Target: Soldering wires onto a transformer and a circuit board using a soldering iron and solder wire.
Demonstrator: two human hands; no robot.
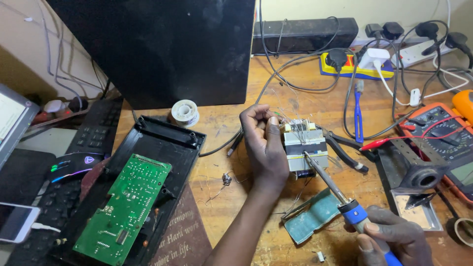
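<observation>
Transformer [305, 144], small, grey and white with wire leads on top: held upright above the wooden bench [256, 216], right of centre, pinched between thumb and fingers of my left hand [263, 143], which is closed around its left side.

Soldering iron [340, 194], blue handle, metal shaft: gripped in my right hand [389, 236], fingers wrapped tight around the handle at the lower right. Its tip touches the front face of the transformer.

Pliers [345, 148], dark handles: lying on the bench just right of the transformer.

Sponge pad [310, 216], teal, worn: flat on the bench below the transformer, under the iron's shaft.

Circuit board [125, 209], green: resting in an open black case [162, 143] at the left, well apart from both hands.

Solder reel [185, 112], white: near the case's top edge.

Multimeter [443, 133], orange and grey, with red probe: far right.

Power strip [352, 66], yellow, with 2 plugs: at the back.
</observation>
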